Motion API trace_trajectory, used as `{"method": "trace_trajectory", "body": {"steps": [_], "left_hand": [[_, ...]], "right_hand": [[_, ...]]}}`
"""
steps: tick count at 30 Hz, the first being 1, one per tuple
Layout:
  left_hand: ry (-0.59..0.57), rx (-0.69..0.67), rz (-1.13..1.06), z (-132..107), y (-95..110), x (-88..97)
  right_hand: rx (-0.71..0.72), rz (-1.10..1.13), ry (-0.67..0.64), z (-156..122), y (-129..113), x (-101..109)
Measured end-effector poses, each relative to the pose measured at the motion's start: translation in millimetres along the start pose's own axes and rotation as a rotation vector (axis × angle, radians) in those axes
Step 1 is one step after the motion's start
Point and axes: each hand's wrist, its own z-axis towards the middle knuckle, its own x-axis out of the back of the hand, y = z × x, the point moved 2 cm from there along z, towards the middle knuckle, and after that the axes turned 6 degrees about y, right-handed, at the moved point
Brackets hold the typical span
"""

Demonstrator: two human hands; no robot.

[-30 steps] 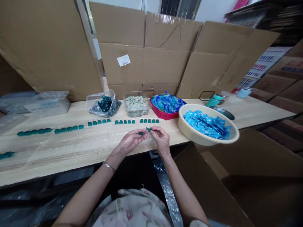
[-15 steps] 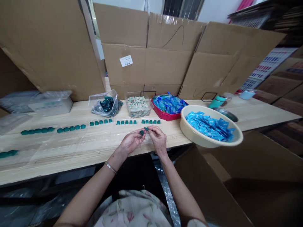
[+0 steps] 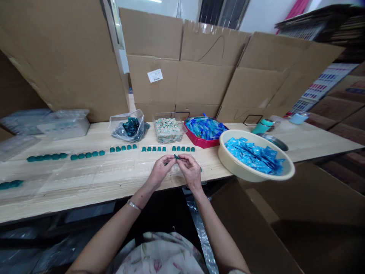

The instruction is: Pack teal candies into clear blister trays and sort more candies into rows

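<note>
My left hand (image 3: 159, 172) and my right hand (image 3: 190, 173) meet above the table's front edge, thumbs and fingers pinched. Between their fingertips is a small dark green piece (image 3: 176, 156), its exact kind too small to make out. Behind them, similar green pieces (image 3: 154, 149) stand in short rows on clear plastic trays (image 3: 119, 167). A bit of green also shows just past my right hand's outer edge. Further back, a clear plastic bag (image 3: 139, 133) holds more dark green pieces.
Behind the rows stand a clear tub (image 3: 169, 137) of pale pieces and a red tray (image 3: 203, 143) of blue sticks. A cream basin (image 3: 251, 175) with blue packets overhangs the front edge at right. Cardboard (image 3: 205, 83) walls the back; a teal bottle (image 3: 262, 125) lies beyond the basin.
My left hand has turned inward, and its fingertips now meet my right hand's at the green piece. The dark green piece seen at its fingers before is hidden from sight. The view shifted slightly.
</note>
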Motion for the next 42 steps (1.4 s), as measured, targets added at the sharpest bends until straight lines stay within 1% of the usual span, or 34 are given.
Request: {"method": "trace_trajectory", "body": {"steps": [3,5,9,12,15,17,19,23,24,26,30,35,38,40,42], "left_hand": [[0.053,-0.186,0.179,2.6,5.2,2.6],[0.055,-0.248,0.259,3.3,7.6,4.0],[0.050,-0.292,0.347,2.4,11.7,5.1],[0.012,-0.318,0.378,1.6,13.9,5.3],[-0.029,-0.340,0.382,3.1,11.8,6.9],[-0.053,-0.330,0.354,5.2,7.9,7.8],[-0.031,-0.317,0.329,6.9,4.4,8.2],[0.145,-0.341,0.407,5.3,4.3,5.3],[0.159,-0.343,0.438,4.2,5.2,3.6],[0.143,-0.337,0.470,2.2,6.6,0.1],[0.130,-0.337,0.436,2.1,6.5,-2.9],[0.072,-0.360,0.359,6.6,3.5,-5.3],[0.059,-0.359,0.387,8.2,3.2,-5.6],[0.054,-0.364,0.423,7.7,3.3,-5.3],[0.063,-0.421,0.506,5.7,3.7,-4.7]], "right_hand": [[-0.013,-0.041,-0.039,0.1,-4.7,0.8],[-0.006,-0.064,-0.057,0.3,-7.9,1.4],[-0.026,-0.084,-0.040,0.6,-10.0,1.4],[-0.133,-0.066,-0.057,1.8,-5.3,0.2],[-0.255,0.012,-0.085,4.0,2.2,-0.5],[-0.274,0.047,-0.074,5.3,5.6,-0.3],[-0.237,0.028,-0.047,6.0,6.2,0.2],[-0.011,-0.121,-0.003,4.6,-0.9,-1.0],[0.043,-0.154,0.001,3.8,-2.9,-1.9],[0.109,-0.196,-0.005,2.3,-5.0,-4.4],[0.137,-0.229,-0.007,0.6,-2.4,-8.1],[0.072,-0.216,0.034,0.9,5.4,-8.0],[0.048,-0.165,0.038,1.4,7.2,-7.2],[0.079,-0.178,0.028,1.2,5.1,-7.0],[0.134,-0.228,0.018,0.3,1.9,-7.2]]}}
